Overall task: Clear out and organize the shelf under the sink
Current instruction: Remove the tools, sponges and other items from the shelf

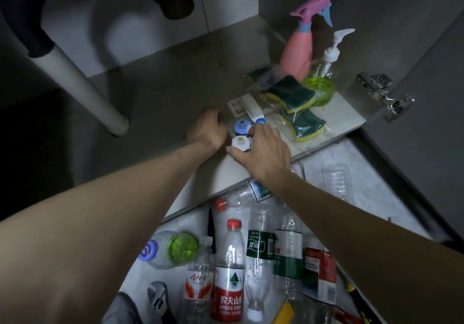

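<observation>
Blue and white plastic caps sit side by side at the centre of the frame, on the front part of the shelf [155, 92] under the sink: the blue-capped container [241, 126] just behind the white-capped one [239, 142]. The right hand [263, 150] cups them from the right with fingers spread and touching the caps; the left hand [209, 130] closes in from the left, fingers curled, though in this dim light I cannot tell whether either hand actually grips anything. The likeliest slip is a squeeze from both sides popping one small container out, so that it drops off the shelf's front lip onto the empty water bottles [229, 268] lying on the floor at the lower centre. A sweep to the right could also drag the bagged sponges [296, 102], right of centre, and topple the pink spray bottle [298, 47] and the clear pump bottle [327, 60] standing close together at the upper right.
</observation>
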The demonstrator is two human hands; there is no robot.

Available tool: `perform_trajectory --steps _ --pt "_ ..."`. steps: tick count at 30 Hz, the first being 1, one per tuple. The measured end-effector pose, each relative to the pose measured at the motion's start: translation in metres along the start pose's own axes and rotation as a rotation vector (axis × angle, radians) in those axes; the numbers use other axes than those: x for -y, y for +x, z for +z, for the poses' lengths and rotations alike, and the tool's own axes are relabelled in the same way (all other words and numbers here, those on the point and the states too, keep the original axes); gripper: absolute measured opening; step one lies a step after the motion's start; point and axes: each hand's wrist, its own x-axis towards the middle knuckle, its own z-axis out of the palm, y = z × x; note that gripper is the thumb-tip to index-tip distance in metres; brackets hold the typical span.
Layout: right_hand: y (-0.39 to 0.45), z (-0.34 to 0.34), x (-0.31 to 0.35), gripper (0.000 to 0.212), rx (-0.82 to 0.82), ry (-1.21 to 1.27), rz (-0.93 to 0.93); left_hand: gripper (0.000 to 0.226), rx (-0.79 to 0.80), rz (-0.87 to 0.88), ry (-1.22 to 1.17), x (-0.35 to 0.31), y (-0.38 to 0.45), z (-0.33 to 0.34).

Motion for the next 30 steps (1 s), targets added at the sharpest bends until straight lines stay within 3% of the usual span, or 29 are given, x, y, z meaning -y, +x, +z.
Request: perform_trajectory --steps 2,8,13,16,18,23,30 --pt "0.001 0.005 0.002 0.068 -0.004 -0.043 0.012 0.037 0.001 -0.057 -0.032 0.006 0.005 -0.001" --pt "-0.004 -0.004 -0.011 0.035 -0.058 0.061 0.02 0.035 0.013 -0.093 -0.083 0.019 0.007 -0.005" --pt "-0.013 -0.025 -0.046 0.044 -0.129 0.215 0.077 0.036 0.088 0.044 -0.219 -0.013 0.0 0.003" --pt "-0.016 -0.037 -0.063 0.049 -0.138 0.246 0.151 0.03 0.167 0.208 -0.061 -0.032 -0.009 0.015" --pt "-0.022 -0.045 -0.072 0.049 -0.131 0.247 0.162 0.025 0.14 0.203 0.011 -0.033 -0.017 0.024" --pt "-0.056 -0.071 -0.083 0.043 0.011 0.314 0.142 0.017 0.064 0.17 -0.113 -0.024 -0.059 0.023" --pt "-0.131 -0.11 -0.094 0.047 0.228 0.161 -0.065 0.024 0.03 0.388 -0.172 -0.009 -0.174 0.005"
